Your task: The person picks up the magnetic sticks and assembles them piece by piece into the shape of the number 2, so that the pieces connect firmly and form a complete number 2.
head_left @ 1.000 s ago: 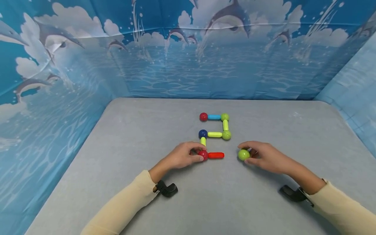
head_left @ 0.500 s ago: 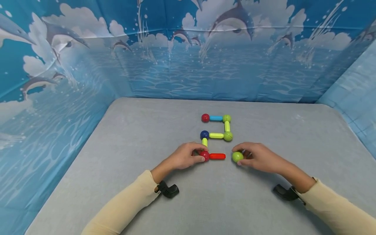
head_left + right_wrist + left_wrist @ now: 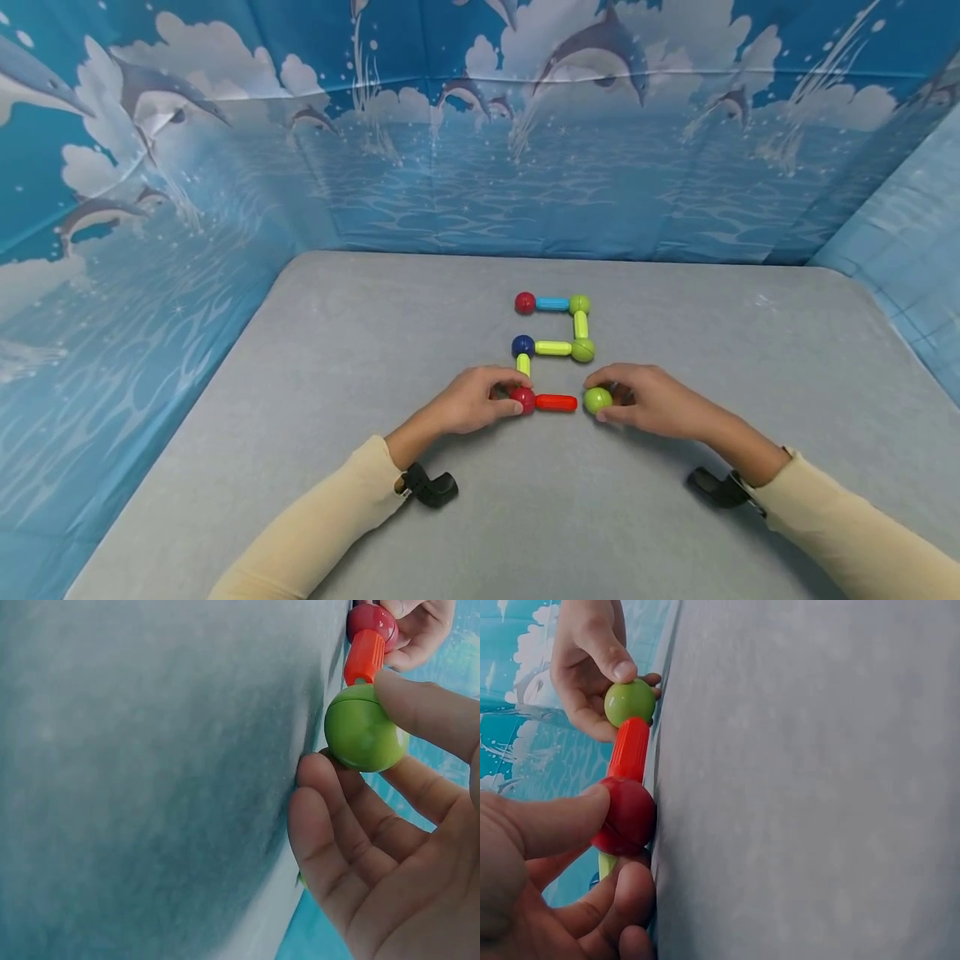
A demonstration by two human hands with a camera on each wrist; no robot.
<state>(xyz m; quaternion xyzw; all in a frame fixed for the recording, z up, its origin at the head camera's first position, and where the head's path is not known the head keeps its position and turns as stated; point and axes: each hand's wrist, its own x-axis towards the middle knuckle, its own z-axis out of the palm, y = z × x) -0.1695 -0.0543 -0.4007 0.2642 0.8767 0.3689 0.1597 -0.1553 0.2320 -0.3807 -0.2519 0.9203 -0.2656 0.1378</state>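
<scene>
My left hand (image 3: 474,400) pinches a red ball (image 3: 524,401) between thumb and fingers at the near left corner of a chain of balls and rods on the table. From that ball a red rod (image 3: 557,403) points right. My right hand (image 3: 651,402) pinches a light green ball (image 3: 597,401) just off the rod's free end, with a narrow gap in the head view. In the right wrist view the green ball (image 3: 365,729) lies in line with the red rod (image 3: 365,657). A yellow-green rod (image 3: 523,365) runs from the red ball to a dark blue ball (image 3: 522,346).
Farther back, the chain goes on with a yellow-green rod (image 3: 553,347), a green ball (image 3: 582,349), another upright yellow-green rod (image 3: 581,325), a second green ball (image 3: 579,305), a blue rod (image 3: 552,304) and a red ball (image 3: 525,302). A dolphin-print curtain (image 3: 480,183) surrounds the grey table (image 3: 375,317).
My right hand has moved left with the light green ball, bringing it close to the end of the red rod. My left hand keeps its hold on the red ball.
</scene>
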